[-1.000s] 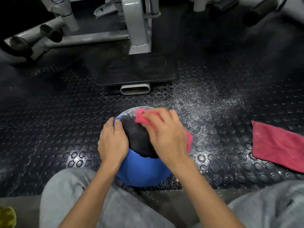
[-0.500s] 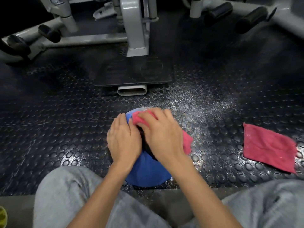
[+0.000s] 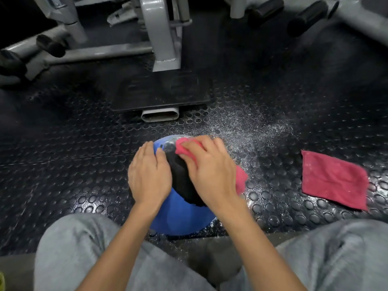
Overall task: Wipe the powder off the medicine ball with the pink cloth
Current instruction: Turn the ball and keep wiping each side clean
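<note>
A blue and black medicine ball [image 3: 178, 215] sits on the studded rubber floor between my knees. White powder still dusts its far top edge. My left hand [image 3: 149, 175] lies flat on the ball's left side, fingers straight. My right hand [image 3: 210, 171] presses a pink cloth [image 3: 241, 179] onto the top right of the ball; the cloth shows past my fingertips and by my wrist, the rest is hidden under the hand.
A second pink cloth [image 3: 333, 179] lies spread on the floor to the right. Spilled powder [image 3: 252, 131] covers the floor beyond the ball. A grey gym machine frame [image 3: 163, 38] with a black footplate [image 3: 159, 93] stands ahead. My grey trouser legs fill the bottom.
My left hand slid from the ball's left flank up toward the top. My right hand with the cloth stayed on the upper right, shifting slightly; the view moved a little.
</note>
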A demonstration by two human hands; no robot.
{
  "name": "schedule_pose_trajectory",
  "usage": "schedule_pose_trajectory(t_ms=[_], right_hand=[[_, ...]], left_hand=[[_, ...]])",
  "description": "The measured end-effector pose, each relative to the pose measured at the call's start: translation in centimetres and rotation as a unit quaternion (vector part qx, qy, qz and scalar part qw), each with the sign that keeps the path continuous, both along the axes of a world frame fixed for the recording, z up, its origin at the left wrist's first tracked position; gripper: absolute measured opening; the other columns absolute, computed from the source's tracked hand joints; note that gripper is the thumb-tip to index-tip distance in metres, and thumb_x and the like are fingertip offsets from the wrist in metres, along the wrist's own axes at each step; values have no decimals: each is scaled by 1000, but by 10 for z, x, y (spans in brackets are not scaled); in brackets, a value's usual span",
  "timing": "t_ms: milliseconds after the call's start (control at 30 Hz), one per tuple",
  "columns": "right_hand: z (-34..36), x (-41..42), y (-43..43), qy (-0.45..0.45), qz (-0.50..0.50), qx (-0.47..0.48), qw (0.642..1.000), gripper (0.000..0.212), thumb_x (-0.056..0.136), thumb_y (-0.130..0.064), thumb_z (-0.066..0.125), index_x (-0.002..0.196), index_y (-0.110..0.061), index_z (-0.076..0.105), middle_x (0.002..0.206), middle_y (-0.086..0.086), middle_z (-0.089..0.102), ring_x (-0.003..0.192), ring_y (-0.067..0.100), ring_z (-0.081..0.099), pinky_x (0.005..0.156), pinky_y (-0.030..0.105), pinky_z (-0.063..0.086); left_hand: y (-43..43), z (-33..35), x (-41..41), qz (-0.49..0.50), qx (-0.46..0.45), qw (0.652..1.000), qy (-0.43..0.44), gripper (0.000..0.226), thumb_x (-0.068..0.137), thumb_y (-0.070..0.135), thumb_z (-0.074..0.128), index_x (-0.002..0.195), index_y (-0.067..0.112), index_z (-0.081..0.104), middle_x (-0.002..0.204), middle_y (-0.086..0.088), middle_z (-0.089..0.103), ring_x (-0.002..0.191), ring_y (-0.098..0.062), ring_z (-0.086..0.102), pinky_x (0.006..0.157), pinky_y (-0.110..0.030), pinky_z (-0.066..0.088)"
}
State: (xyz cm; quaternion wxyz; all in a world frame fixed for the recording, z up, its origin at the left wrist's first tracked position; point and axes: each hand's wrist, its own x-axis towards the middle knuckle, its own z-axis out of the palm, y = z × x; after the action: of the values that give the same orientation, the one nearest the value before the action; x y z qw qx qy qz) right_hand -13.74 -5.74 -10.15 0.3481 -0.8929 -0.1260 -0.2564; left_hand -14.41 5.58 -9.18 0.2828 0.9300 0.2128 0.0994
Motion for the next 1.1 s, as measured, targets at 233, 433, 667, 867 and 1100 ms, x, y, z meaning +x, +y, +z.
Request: schedule_pose_trajectory(t_ms=[233,433,667,867,1100], right_hand=[[-53,0,-34,154,-70,269,948,20,90,-26,57,108,-28,65,93,-13,61,89,9,59,82,25,49],[-26,-4,-15,65,-42,123,989,28,88,-37,53,103,-20,69,97,-7,63,85,9,50,77,21,40],[-52,-7,-11,48,-8,190,981,27,88,-38,50,104,-26,67,100,-9,62,89,13,58,81,27,48],[-60,0,-32,273,-133,254,918,34,88,-31,54,118,-14,59,112,0,48,78,0,48,68,14,45],[1,-14,41,16,32,35,999,38,80,-59,50,112,-41,61,128,-6,53,120,21,44,100,46,32]], left_hand=[[21,1,-3,-1,-78,997,-17,42,100,27,35,140,19,43,146,2,41,136,-16,33,109,-30,20],[28,-2,5,-11,-64,998,-19,42,99,28,35,139,20,45,145,0,44,134,-21,36,108,-36,25],[68,-18,-3,-23,-210,976,-53,55,83,45,39,130,21,55,135,3,55,127,-14,46,111,-40,31],[97,-20,10,-45,-288,956,-43,39,83,37,39,116,29,60,125,0,60,122,-17,51,109,-44,34],[112,-31,14,-72,-299,950,-56,40,82,37,40,114,26,62,123,-1,62,120,-16,53,109,-42,35]])
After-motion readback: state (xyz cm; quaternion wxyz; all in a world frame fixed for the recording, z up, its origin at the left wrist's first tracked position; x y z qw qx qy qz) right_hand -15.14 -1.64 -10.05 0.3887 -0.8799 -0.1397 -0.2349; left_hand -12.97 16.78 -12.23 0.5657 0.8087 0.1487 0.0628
